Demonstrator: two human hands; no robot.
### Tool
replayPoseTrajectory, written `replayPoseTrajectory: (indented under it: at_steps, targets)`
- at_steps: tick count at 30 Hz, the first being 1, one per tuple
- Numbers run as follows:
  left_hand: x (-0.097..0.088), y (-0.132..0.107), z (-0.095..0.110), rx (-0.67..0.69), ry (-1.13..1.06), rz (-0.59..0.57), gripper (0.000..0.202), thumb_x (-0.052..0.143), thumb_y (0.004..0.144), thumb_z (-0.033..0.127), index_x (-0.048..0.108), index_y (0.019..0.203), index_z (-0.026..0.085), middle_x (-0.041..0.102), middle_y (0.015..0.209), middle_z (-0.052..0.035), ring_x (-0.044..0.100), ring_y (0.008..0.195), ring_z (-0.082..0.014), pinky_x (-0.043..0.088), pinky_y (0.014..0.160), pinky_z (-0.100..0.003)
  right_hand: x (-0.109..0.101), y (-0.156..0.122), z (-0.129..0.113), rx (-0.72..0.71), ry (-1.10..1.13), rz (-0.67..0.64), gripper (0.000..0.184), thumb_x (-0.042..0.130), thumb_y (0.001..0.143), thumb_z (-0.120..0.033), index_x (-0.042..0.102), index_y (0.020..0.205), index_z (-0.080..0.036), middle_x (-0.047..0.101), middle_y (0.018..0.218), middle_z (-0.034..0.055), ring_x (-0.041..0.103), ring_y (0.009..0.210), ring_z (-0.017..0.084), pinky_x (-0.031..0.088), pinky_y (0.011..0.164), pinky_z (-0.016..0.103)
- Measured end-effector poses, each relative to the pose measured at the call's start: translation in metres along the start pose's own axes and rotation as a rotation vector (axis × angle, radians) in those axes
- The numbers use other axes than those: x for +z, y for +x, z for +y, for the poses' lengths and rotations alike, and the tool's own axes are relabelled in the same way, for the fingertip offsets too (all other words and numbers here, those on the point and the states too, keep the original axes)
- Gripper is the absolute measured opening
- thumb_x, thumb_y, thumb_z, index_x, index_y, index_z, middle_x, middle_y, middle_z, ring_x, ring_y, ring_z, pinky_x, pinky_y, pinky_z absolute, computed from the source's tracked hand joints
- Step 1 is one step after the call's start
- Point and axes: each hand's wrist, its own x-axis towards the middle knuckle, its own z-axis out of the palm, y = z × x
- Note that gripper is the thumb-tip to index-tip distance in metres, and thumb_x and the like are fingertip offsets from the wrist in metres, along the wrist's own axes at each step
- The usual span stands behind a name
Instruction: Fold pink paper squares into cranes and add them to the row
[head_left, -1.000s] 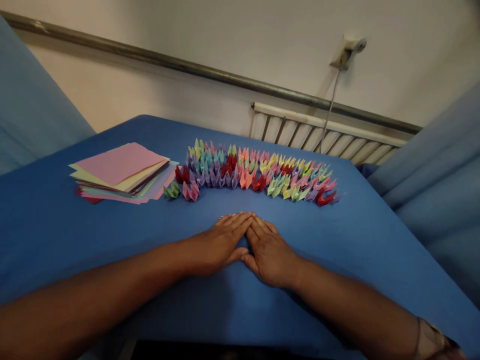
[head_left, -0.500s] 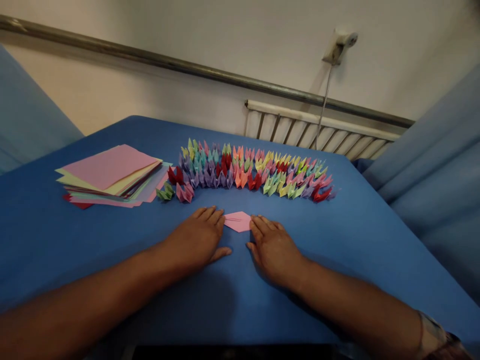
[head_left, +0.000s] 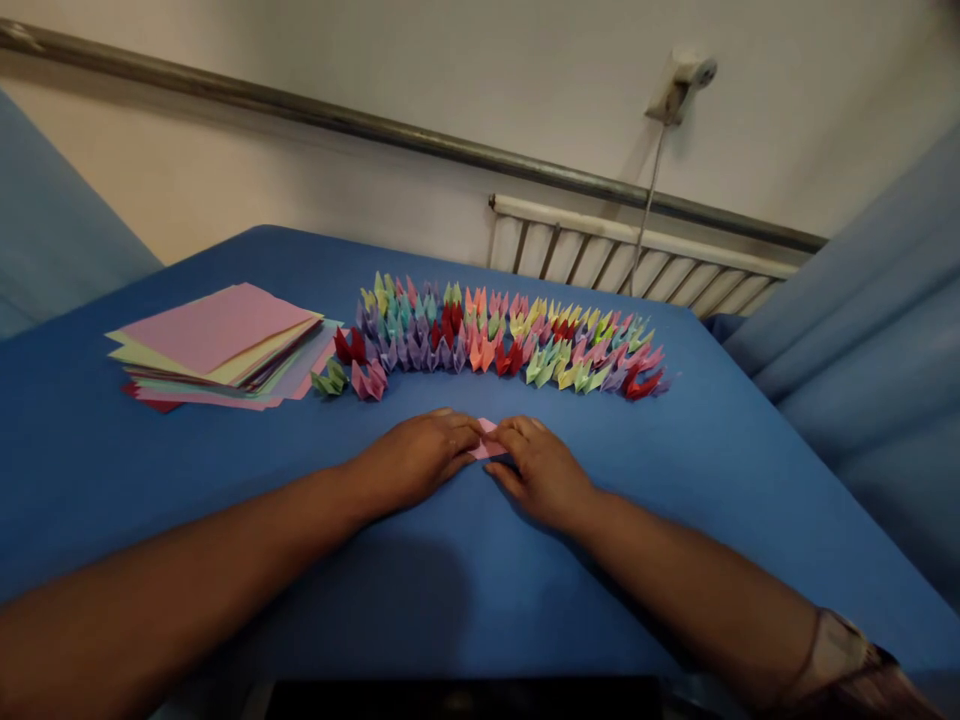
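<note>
A small piece of folded pink paper (head_left: 489,447) lies on the blue-covered table, partly hidden under my fingers. My left hand (head_left: 431,452) is closed on its left end, with thumb and fingers drawn together. From the other side, my right hand (head_left: 536,468) has its curled fingers on the paper's right part, its thumb just below the near edge. Beyond both hands stand rows of folded paper cranes (head_left: 480,350) in many colours.
A stack of coloured paper sheets (head_left: 221,335) sits at the left, pink on top. The blue table (head_left: 480,600) reaches back to a wall with a metal rail (head_left: 375,137) and a white radiator (head_left: 570,235). Blue curtains (head_left: 885,370) hang at both sides.
My left hand has moved right, its flat fingers now closed on the paper's left end. My right hand's fingers have curled over the right part. Less of the paper shows.
</note>
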Motion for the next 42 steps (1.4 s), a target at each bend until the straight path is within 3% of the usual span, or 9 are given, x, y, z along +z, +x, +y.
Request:
replayPoseTrajectory:
  at_steps: [4, 10, 21, 23, 30, 38, 42]
  targets:
    - [0.0, 0.001, -0.004, 0.0, 0.012, -0.002, 0.027, 0.046, 0.099, 0.03, 0.068, 0.108, 0.018, 0.069, 0.114, -0.0085, 0.062, 0.107, -0.0219, 0.045, 0.097, -0.036, 0.006, 0.004, 0.004, 0.027, 0.017, 0.015, 0.018, 0.055, 0.095, -0.028, 0.065, 0.106, -0.018, 0.062, 0.101, 0.0071, 0.055, 0.098, 0.02, 0.046, 0.088, 0.034]
    - [0.0, 0.002, -0.004, -0.009, 0.018, -0.003, 0.027, 0.043, 0.099, 0.027, 0.067, 0.105, 0.017, 0.069, 0.11, -0.0081, 0.062, 0.105, -0.0212, 0.045, 0.095, -0.035, 0.007, 0.004, 0.003, 0.017, -0.027, 0.041, 0.02, 0.048, 0.098, -0.029, 0.065, 0.1, -0.018, 0.062, 0.098, 0.0064, 0.055, 0.095, 0.019, 0.045, 0.085, 0.032]
    - [0.004, 0.006, -0.003, -0.185, -0.018, 0.084, 0.01, 0.053, 0.087, 0.019, 0.062, 0.082, 0.018, 0.066, 0.1, -0.0067, 0.061, 0.097, -0.0212, 0.046, 0.09, -0.034, 0.009, 0.008, 0.003, 0.074, -0.091, 0.064, 0.014, 0.051, 0.095, -0.024, 0.061, 0.088, -0.016, 0.061, 0.089, 0.0062, 0.055, 0.086, 0.019, 0.043, 0.078, 0.031]
    - [0.005, 0.006, -0.005, -0.215, -0.033, 0.098, 0.008, 0.055, 0.084, 0.019, 0.061, 0.08, 0.018, 0.066, 0.098, -0.0059, 0.06, 0.095, -0.021, 0.046, 0.087, -0.033, 0.008, 0.007, 0.002, 0.048, -0.121, 0.063, 0.016, 0.048, 0.096, -0.022, 0.062, 0.091, -0.016, 0.063, 0.089, 0.0067, 0.055, 0.086, 0.02, 0.042, 0.078, 0.031]
    - [0.006, 0.007, -0.008, -0.275, -0.017, 0.08, 0.007, 0.055, 0.083, 0.022, 0.061, 0.081, 0.018, 0.065, 0.095, -0.0055, 0.059, 0.09, -0.0213, 0.045, 0.084, -0.034, 0.003, -0.007, -0.004, -0.128, -0.327, -0.051, 0.034, 0.043, 0.097, -0.018, 0.06, 0.126, -0.019, 0.064, 0.113, 0.0104, 0.056, 0.094, 0.024, 0.041, 0.079, 0.037]
    - [0.002, 0.004, -0.012, -0.315, 0.02, 0.048, 0.008, 0.057, 0.082, 0.023, 0.063, 0.086, 0.018, 0.064, 0.088, -0.0044, 0.059, 0.087, -0.0216, 0.046, 0.079, -0.033, -0.001, -0.01, -0.008, -0.144, -0.373, -0.102, 0.034, 0.039, 0.097, -0.016, 0.062, 0.122, -0.015, 0.065, 0.116, 0.0121, 0.056, 0.099, 0.025, 0.041, 0.082, 0.038]
    - [0.006, 0.008, -0.016, -0.283, -0.026, 0.115, 0.024, 0.058, 0.086, 0.029, 0.065, 0.107, 0.018, 0.066, 0.108, -0.0067, 0.058, 0.102, -0.0232, 0.045, 0.092, -0.036, 0.0, -0.01, -0.008, -0.144, -0.347, -0.086, 0.033, 0.039, 0.098, -0.018, 0.062, 0.123, -0.016, 0.063, 0.122, 0.0119, 0.056, 0.101, 0.024, 0.042, 0.084, 0.038]
